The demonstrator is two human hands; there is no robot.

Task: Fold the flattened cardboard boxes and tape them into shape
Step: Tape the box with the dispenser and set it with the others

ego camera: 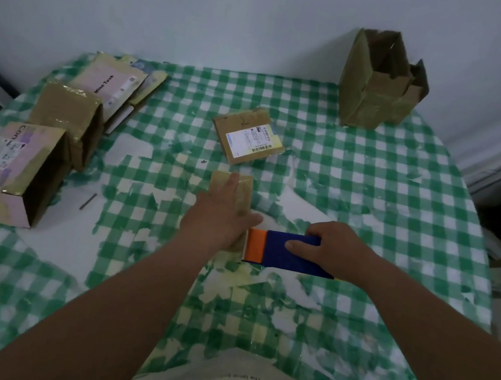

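A small brown cardboard box [244,189], wrapped in shiny tape, stands in the middle of the table. My left hand [220,214] lies flat on its top, fingers straight, pressing it down. My right hand [331,249] grips a blue and orange tape dispenser [282,252]. The dispenser's orange end touches the box's right side near its front edge. A flattened brown box with a white label [247,136] lies further back.
Two shaped boxes [10,169] [69,119] and flat pink-printed boxes [119,84] sit along the left side. A tall open brown box [377,82] stands at the back right. The table has a worn green checked cloth [371,190]. A wall rises behind.
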